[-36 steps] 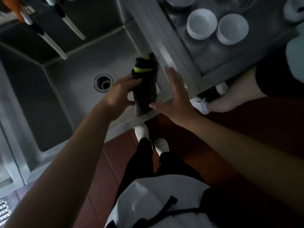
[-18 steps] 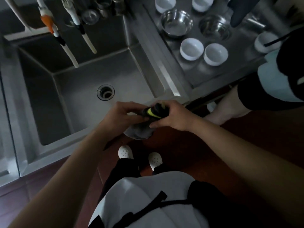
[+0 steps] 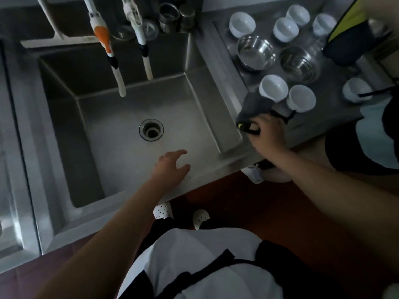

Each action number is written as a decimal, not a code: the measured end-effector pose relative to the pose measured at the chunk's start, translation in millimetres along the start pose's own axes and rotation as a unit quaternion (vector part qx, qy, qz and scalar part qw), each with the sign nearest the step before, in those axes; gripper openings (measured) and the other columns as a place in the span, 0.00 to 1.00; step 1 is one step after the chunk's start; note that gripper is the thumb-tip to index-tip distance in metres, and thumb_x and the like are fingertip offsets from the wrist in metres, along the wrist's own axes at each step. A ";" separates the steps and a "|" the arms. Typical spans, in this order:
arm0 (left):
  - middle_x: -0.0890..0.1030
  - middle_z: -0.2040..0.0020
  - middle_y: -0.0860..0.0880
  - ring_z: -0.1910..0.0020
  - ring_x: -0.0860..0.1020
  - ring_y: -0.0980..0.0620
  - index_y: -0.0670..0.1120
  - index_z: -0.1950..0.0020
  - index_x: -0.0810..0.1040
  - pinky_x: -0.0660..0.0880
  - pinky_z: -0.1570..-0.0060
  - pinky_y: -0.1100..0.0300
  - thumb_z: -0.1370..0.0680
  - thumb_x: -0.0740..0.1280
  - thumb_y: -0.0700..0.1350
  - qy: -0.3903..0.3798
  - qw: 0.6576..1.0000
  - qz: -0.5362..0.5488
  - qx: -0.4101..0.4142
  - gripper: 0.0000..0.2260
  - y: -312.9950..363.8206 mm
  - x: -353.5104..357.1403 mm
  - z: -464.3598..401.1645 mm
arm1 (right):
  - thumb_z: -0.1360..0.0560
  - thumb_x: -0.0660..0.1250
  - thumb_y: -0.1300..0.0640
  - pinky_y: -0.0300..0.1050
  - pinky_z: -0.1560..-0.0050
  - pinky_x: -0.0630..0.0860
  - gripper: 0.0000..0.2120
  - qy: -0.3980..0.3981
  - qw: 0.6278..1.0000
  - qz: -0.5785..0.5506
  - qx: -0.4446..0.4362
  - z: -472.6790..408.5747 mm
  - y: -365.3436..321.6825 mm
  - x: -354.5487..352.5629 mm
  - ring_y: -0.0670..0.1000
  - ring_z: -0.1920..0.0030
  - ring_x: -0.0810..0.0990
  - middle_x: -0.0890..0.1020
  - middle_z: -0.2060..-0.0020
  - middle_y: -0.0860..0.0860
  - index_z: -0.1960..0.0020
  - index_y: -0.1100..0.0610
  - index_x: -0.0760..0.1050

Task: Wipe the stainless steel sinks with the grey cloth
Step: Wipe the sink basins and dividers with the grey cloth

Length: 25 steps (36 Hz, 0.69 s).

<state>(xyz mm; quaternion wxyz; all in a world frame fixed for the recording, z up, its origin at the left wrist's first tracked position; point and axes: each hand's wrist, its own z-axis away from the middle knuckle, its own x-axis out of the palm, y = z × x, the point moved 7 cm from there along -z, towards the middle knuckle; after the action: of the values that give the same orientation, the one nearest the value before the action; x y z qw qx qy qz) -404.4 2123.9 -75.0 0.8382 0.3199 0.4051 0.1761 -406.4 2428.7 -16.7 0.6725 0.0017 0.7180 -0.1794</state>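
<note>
The left hand (image 3: 172, 167) hovers with relaxed, empty fingers over the front of the square stainless steel sink (image 3: 121, 134), above its round drain (image 3: 151, 130). The right hand's (image 3: 266, 134) grip pinches the bunched grey cloth (image 3: 253, 105) at the tabletop (image 3: 233, 61) edge, beside white ceramic cups (image 3: 273, 88). The cloth's long axis runs up-right, away from the person. Wiping seems unstarted; next, the cloth likely must come left into the basin.

Lighting is dim. Floor (image 3: 226, 190) is reddish-brown tile. A stainless steel counter (image 3: 336, 117) adjoins the basin at right, carrying white bowls (image 3: 273, 87) and two steel bowls (image 3: 255, 51). Metal canisters (image 3: 174, 17) stand on the rear ledge.
</note>
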 end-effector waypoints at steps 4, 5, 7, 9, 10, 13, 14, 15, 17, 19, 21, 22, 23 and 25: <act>0.70 0.28 0.45 0.31 0.70 0.42 0.56 0.27 0.68 0.66 0.31 0.45 0.22 0.66 0.55 -0.066 0.997 -0.014 -0.044 0.23 -13.6 18.0 -12.2 | 0.28 0.70 0.37 0.57 0.28 0.62 0.33 -0.213 0.973 0.067 0.050 27.7 30.0 64.2 0.57 0.28 0.66 0.70 0.30 0.55 0.31 0.56 0.72; 0.70 0.28 0.45 0.32 0.71 0.42 0.56 0.26 0.68 0.67 0.32 0.45 0.21 0.66 0.56 -0.081 0.995 -0.010 -0.053 0.23 -14.5 21.3 -13.9 | 0.28 0.68 0.34 0.57 0.26 0.60 0.39 -0.204 0.975 0.054 0.065 33.3 33.6 69.3 0.57 0.25 0.61 0.64 0.25 0.55 0.26 0.55 0.66; 0.72 0.30 0.45 0.34 0.73 0.43 0.56 0.26 0.67 0.69 0.33 0.47 0.21 0.66 0.57 -0.107 0.992 0.022 -0.066 0.24 -14.3 26.8 -16.5 | 0.27 0.65 0.31 0.61 0.25 0.53 0.46 -0.158 0.982 0.034 0.097 35.7 34.1 71.7 0.59 0.21 0.50 0.52 0.20 0.52 0.19 0.50 0.49; 0.74 0.32 0.44 0.37 0.76 0.44 0.55 0.26 0.68 0.72 0.35 0.48 0.21 0.66 0.57 -0.124 0.988 0.052 -0.074 0.23 -15.0 31.5 -17.3 | 0.26 0.60 0.30 0.63 0.24 0.45 0.47 -0.174 0.977 0.043 0.112 29.3 31.0 82.5 0.60 0.20 0.41 0.43 0.19 0.48 0.19 0.48 0.41; 0.75 0.33 0.44 0.39 0.77 0.44 0.55 0.27 0.69 0.72 0.36 0.49 0.21 0.65 0.57 -0.132 0.987 0.048 -0.078 0.23 -16.0 33.9 -17.7 | 0.25 0.58 0.30 0.64 0.24 0.43 0.46 -0.199 0.972 0.051 0.114 26.3 29.2 90.2 0.60 0.21 0.38 0.40 0.19 0.47 0.19 0.49 0.40; 0.79 0.36 0.46 0.42 0.79 0.46 0.54 0.29 0.73 0.73 0.37 0.52 0.21 0.65 0.57 -0.154 0.982 -0.002 -0.109 0.21 -23.1 40.9 -24.3 | 0.23 0.52 0.31 0.69 0.24 0.45 0.43 -0.230 0.966 0.080 0.090 12.0 30.0 107.6 0.59 0.21 0.34 0.33 0.21 0.45 0.20 0.49 0.34; 0.80 0.39 0.46 0.44 0.80 0.47 0.55 0.31 0.75 0.74 0.39 0.53 0.21 0.65 0.58 -0.158 0.979 -0.003 -0.127 0.19 -25.5 43.3 -27.0 | 0.23 0.51 0.30 0.70 0.25 0.47 0.43 -0.225 0.967 0.094 0.070 3.4 31.3 110.8 0.59 0.21 0.34 0.31 0.22 0.45 0.21 0.48 0.31; 0.82 0.43 0.47 0.47 0.81 0.47 0.55 0.35 0.77 0.76 0.41 0.53 0.22 0.66 0.58 -0.156 0.977 0.009 -0.146 0.17 -27.6 44.4 -29.9 | 0.23 0.51 0.30 0.70 0.25 0.48 0.44 -0.221 0.969 0.103 0.046 -8.4 31.9 113.8 0.59 0.21 0.34 0.30 0.22 0.44 0.22 0.47 0.29; 0.83 0.48 0.49 0.51 0.82 0.49 0.55 0.43 0.81 0.77 0.44 0.55 0.22 0.68 0.56 -0.129 0.974 0.051 -0.180 0.11 -30.3 42.3 -34.6 | 0.24 0.52 0.29 0.71 0.26 0.51 0.45 -0.220 0.971 0.092 0.004 -42.1 28.0 118.1 0.59 0.22 0.34 0.28 0.23 0.43 0.23 0.45 0.26; 0.84 0.50 0.51 0.50 0.81 0.49 0.55 0.47 0.82 0.76 0.43 0.55 0.23 0.70 0.53 -0.088 0.969 0.090 -0.214 0.06 -32.9 38.5 -36.3 | 0.25 0.54 0.29 0.70 0.26 0.52 0.46 -0.226 0.971 0.073 -0.027 -84.3 18.5 121.6 0.59 0.21 0.34 0.29 0.23 0.42 0.23 0.45 0.28; 0.84 0.47 0.51 0.46 0.81 0.49 0.53 0.44 0.83 0.74 0.38 0.53 0.27 0.72 0.55 -0.059 0.961 0.122 -0.242 0.13 -33.8 37.6 -34.0 | 0.25 0.56 0.30 0.70 0.26 0.52 0.46 -0.231 0.969 0.071 -0.045 -130.6 3.9 127.9 0.59 0.21 0.35 0.32 0.22 0.43 0.21 0.47 0.33; 0.84 0.46 0.51 0.45 0.81 0.49 0.54 0.43 0.82 0.73 0.36 0.52 0.29 0.73 0.56 -0.044 0.957 0.130 -0.256 0.16 -33.8 36.7 -32.5 | 0.25 0.57 0.31 0.71 0.26 0.52 0.46 -0.235 0.968 0.069 -0.048 -154.2 -5.0 130.9 0.60 0.21 0.35 0.33 0.21 0.44 0.20 0.47 0.34; 0.84 0.45 0.51 0.44 0.81 0.49 0.55 0.43 0.82 0.72 0.35 0.51 0.30 0.73 0.57 -0.026 0.953 0.133 -0.270 0.17 -34.1 35.5 -31.4 | 0.25 0.59 0.32 0.71 0.26 0.52 0.46 -0.239 0.967 0.068 -0.048 -177.3 -14.2 133.6 0.60 0.21 0.35 0.34 0.21 0.44 0.20 0.48 0.35; 0.83 0.43 0.51 0.40 0.79 0.49 0.57 0.43 0.82 0.69 0.32 0.50 0.31 0.73 0.57 0.009 0.947 0.133 -0.292 0.17 -35.1 34.4 -29.8 | 0.25 0.61 0.35 0.72 0.27 0.50 0.46 -0.249 0.965 0.068 -0.052 -218.5 -31.6 137.2 0.61 0.21 0.34 0.34 0.21 0.44 0.20 0.48 0.35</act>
<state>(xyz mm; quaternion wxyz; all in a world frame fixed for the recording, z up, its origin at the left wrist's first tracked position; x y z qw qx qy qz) -405.7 2129.0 -132.2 0.8603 0.1101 0.2973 0.3993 -638.1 2423.1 -134.4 0.8399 -0.0295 0.5344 -0.0901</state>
